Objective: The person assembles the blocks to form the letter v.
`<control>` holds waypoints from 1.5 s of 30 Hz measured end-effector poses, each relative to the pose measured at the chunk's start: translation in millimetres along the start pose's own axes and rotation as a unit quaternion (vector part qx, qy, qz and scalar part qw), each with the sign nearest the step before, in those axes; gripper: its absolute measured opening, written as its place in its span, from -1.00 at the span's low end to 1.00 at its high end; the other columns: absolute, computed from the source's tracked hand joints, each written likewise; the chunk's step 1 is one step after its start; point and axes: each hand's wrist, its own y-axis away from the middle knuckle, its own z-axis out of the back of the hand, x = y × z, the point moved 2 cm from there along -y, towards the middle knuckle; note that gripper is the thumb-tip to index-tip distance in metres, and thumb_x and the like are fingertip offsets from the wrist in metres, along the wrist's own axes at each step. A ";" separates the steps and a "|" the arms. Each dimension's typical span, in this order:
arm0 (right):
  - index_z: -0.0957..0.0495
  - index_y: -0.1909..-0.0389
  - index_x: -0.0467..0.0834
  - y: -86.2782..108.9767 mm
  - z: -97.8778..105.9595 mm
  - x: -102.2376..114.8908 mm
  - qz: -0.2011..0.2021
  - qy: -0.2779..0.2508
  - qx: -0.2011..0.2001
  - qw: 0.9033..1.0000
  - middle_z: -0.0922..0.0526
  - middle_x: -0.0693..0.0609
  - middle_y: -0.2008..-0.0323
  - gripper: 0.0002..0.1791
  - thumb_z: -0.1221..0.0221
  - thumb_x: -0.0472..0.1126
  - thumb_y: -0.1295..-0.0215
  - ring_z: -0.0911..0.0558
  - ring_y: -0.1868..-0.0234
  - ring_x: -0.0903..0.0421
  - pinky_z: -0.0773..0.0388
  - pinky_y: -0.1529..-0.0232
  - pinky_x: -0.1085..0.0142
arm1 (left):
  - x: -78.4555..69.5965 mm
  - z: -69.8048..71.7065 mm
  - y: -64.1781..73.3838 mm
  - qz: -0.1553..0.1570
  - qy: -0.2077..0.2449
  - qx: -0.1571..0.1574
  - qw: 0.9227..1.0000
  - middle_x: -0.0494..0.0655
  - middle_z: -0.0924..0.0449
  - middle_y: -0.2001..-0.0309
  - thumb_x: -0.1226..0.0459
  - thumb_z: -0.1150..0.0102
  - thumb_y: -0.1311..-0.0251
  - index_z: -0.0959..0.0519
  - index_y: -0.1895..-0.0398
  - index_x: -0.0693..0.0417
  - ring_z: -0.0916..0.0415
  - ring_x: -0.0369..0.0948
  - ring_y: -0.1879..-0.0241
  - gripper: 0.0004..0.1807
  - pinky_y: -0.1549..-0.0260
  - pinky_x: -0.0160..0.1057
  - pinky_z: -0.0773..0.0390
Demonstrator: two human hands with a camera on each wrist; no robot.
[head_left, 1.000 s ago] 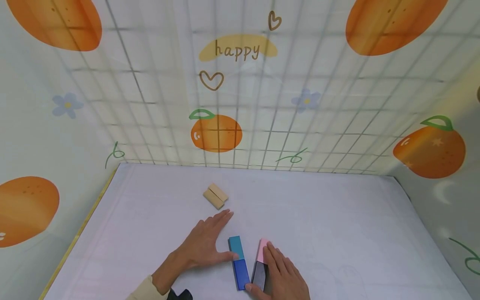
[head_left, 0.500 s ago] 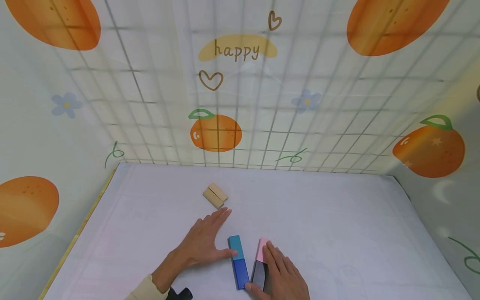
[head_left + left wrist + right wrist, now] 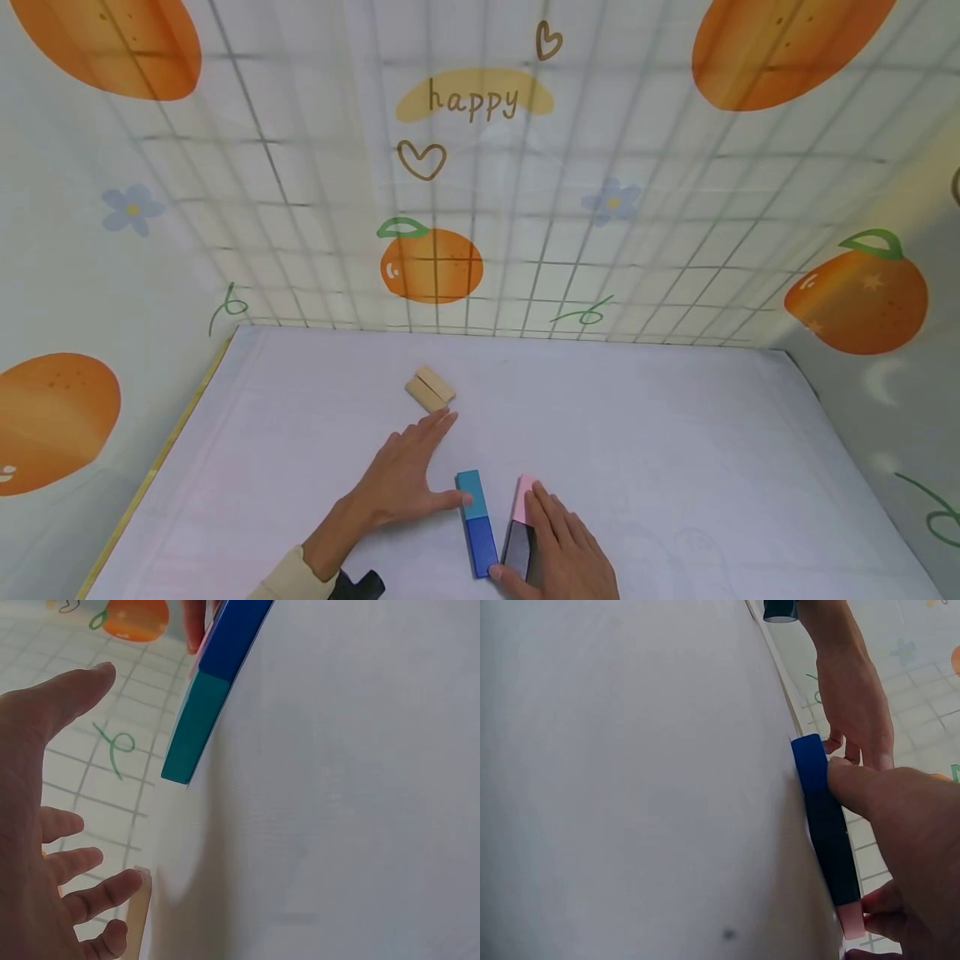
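A teal block (image 3: 471, 493) and a dark blue block (image 3: 482, 547) lie end to end in a row on the white table. Beside them, at an angle, is a second row: a pink block (image 3: 523, 497) and a black block (image 3: 517, 550). My left hand (image 3: 401, 479) is spread, its thumb tip overlapping the teal block and its fingertips close to two plain wooden blocks (image 3: 431, 389). My right hand (image 3: 570, 550) rests along the second row, fairly straight fingers at the pink block and thumb at the near end of the blue block. It partly hides the black block.
The white tabletop (image 3: 675, 433) has a yellow strip (image 3: 161, 462) along its left edge. A printed curtain (image 3: 517, 192) with oranges and grid lines stands behind and at both sides. A black device (image 3: 358, 586) sits at the left wrist.
My left hand has shifted slightly up and to the left, its fingertips coming to the wooden blocks. The right hand and the coloured blocks look unmoved.
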 end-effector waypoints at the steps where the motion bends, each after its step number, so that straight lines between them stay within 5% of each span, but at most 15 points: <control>1: -0.23 -0.53 -0.07 -0.1 0.1 -0.2 0.000 -0.001 0.001 1.000 -0.21 -0.01 -0.54 0.32 0.06 0.79 0.08 -0.29 -0.47 -0.11 -0.29 -0.37 -0.14 | 0.4 0.4 -0.1 0.002 0.001 0.000 1.000 -0.13 -0.01 -0.60 -0.47 -0.16 -0.03 -0.01 -0.64 -0.23 -0.12 0.05 -0.50 0.16 -0.33 0.34 -0.15; 11: -0.23 -0.53 -0.06 0.0 0.5 -0.5 0.000 0.004 0.002 1.000 -0.21 0.00 -0.54 0.31 0.05 0.79 0.09 -0.30 -0.46 -0.10 -0.32 -0.35 -0.14 | 4.2 3.7 -0.4 0.014 0.005 0.001 1.000 -0.09 -0.02 -0.60 -0.45 -0.18 -0.05 0.01 -0.64 -0.20 -0.09 0.05 -0.52 0.17 -0.34 0.36 -0.13; 45: -0.22 -0.54 -0.08 -0.2 0.6 -0.8 -0.002 0.004 0.012 1.000 -0.21 0.00 -0.54 0.33 0.08 0.80 0.09 -0.29 -0.47 -0.10 -0.30 -0.36 -0.13 | 20.4 7.9 -5.7 0.068 -0.014 -0.067 0.995 0.00 -0.15 -0.55 -0.29 -0.29 -0.11 -0.19 -0.57 -0.01 -0.17 0.11 -0.47 0.05 -0.30 0.36 -0.20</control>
